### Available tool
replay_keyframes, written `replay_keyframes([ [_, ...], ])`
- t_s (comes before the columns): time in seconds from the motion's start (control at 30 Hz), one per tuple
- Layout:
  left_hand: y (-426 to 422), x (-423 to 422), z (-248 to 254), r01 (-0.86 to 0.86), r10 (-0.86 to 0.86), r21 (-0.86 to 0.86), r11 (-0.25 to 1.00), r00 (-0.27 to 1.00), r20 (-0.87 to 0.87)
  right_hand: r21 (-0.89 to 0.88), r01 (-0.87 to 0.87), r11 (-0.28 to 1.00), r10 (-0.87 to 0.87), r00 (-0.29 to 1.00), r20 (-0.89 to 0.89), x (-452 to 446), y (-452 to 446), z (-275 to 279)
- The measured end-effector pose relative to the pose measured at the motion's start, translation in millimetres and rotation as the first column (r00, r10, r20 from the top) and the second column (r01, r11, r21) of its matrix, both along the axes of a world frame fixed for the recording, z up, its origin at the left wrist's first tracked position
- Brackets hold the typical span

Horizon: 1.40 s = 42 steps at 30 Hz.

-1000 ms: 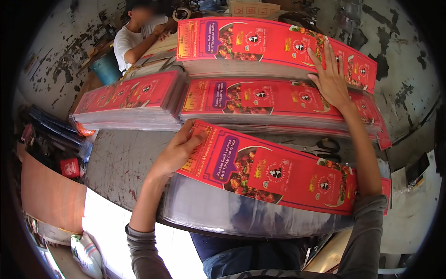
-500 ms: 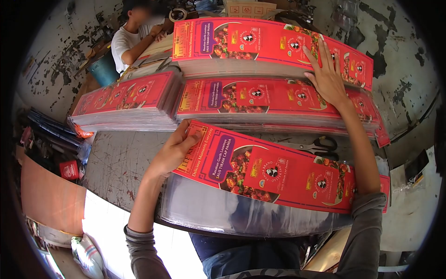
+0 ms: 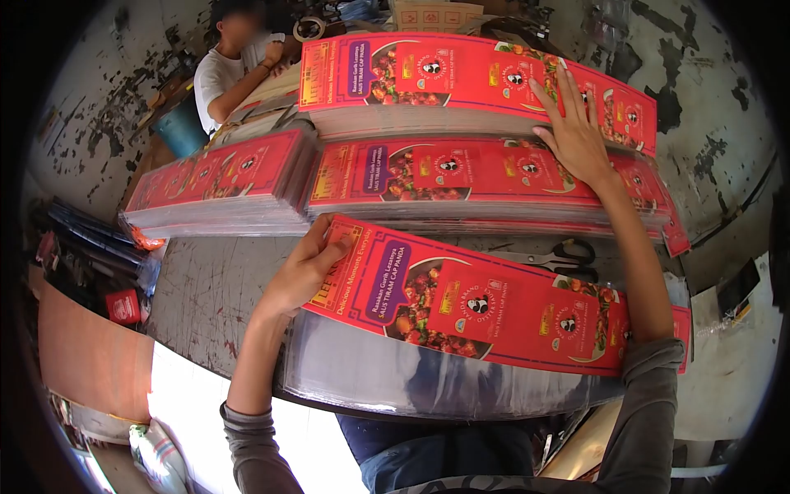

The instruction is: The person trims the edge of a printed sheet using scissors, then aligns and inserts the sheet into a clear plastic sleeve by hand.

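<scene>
Between the thumb and fingers of my left hand is the left end of a long red printed sheet showing food pictures and a panda logo. The sheet slants down to the right, over a stack of clear plastic sleeves at the table's near edge. My right forearm hides part of its right end. My right hand lies with fingers spread on the upper sheet of the far stack of red printed sheets. In front of that is a stack of red sheets in plastic.
Another plastic-covered red stack sits at the left. Scissors lie behind the held sheet, on the scratched grey table. Across the table, a person in a white shirt sits near a roll of tape. A blue bin stands at the left.
</scene>
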<state>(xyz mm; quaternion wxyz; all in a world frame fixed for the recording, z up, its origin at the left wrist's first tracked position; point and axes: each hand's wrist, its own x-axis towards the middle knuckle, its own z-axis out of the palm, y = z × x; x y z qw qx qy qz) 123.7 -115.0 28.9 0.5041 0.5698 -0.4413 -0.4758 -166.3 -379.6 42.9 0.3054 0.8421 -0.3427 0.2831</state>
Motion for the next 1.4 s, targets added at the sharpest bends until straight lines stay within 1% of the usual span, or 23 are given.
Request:
replay_keyframes([
  [0.1,0,2,-3,0.011,-0.011,-0.015,1.0,1.0,0.02,0.006,-0.006,1.0,0.006,1.0,-0.003,0,2,2],
  [0.2,0,2,-3,0.014,-0.014,-0.009,1.0,1.0,-0.009,0.032,0.001,0.999,0.0,1.0,-0.013,0,4,4],
  [0.27,0,3,-5,0.015,-0.016,-0.034,0.999,1.0,-0.016,0.036,-0.002,0.999,0.003,1.0,-0.01,-1,4,5],
  [0.4,1,0,-1,0.004,-0.004,-0.032,0.999,1.0,-0.002,0.034,-0.007,0.999,0.007,1.0,-0.006,-1,4,5],
  [0.47,1,-1,2,0.019,-0.019,0.006,1.0,0.999,-0.046,0.033,-0.005,0.999,0.005,1.0,-0.006,-1,5,6],
  [0.83,1,-1,2,0.01,-0.01,0.014,1.0,1.0,-0.028,0.051,0.01,0.999,-0.008,0.999,-0.048,-5,1,10],
  [0.9,1,-2,3,0.013,-0.013,0.005,1.0,1.0,-0.027,0.153,-0.07,0.986,0.071,0.997,0.0,-6,-1,13],
  [0.93,2,-3,6,0.013,-0.013,0.009,1.0,0.999,-0.032,0.154,-0.07,0.986,0.071,0.997,0.0,-5,0,17],
  [1.0,2,-4,6,0.011,-0.01,0.018,1.0,0.999,-0.035,0.088,0.16,0.983,-0.159,0.987,-0.015,-2,3,25],
  [1.03,2,-3,4,0.005,-0.005,0.001,1.0,1.0,-0.015,0.091,0.156,0.983,-0.156,0.988,-0.016,-3,0,26],
  [1.1,2,-2,3,-0.005,0.005,-0.014,1.0,1.0,0.004,-0.009,0.138,0.99,-0.136,0.982,0.129,-4,-7,28],
  [1.13,2,-2,3,0.013,-0.014,-0.013,1.0,1.0,-0.014,-0.007,0.133,0.991,-0.132,0.983,0.128,-1,-4,32],
  [1.2,1,-2,4,0.027,-0.027,-0.008,1.0,0.999,-0.032,0.189,0.174,0.966,-0.2,0.971,0.13,3,6,43],
  [1.23,1,-1,4,0.022,-0.022,-0.018,1.0,1.0,-0.004,0.198,0.171,0.965,-0.198,0.972,0.126,4,12,53],
  [1.27,1,-1,2,0.02,-0.02,-0.023,1.0,1.0,0.022,0.334,-0.065,0.94,0.019,0.99,0.139,4,19,66],
  [1.3,2,1,1,0.023,-0.023,-0.006,1.0,1.0,0.016,0.457,-0.285,0.842,0.224,0.957,0.183,4,29,79],
  [1.33,1,3,0,0.027,-0.028,-0.014,1.0,1.0,-0.009,0.52,-0.387,0.762,0.345,0.921,0.18,11,52,91],
  [1.37,0,4,-2,0.032,-0.033,-0.026,0.999,0.999,-0.034,0.531,-0.378,0.758,0.337,0.925,0.177,18,69,91],
  [1.4,0,3,-4,0.02,-0.022,-0.044,0.999,0.999,-0.05,0.618,-0.421,0.664,0.436,0.889,0.137,24,84,90],
])
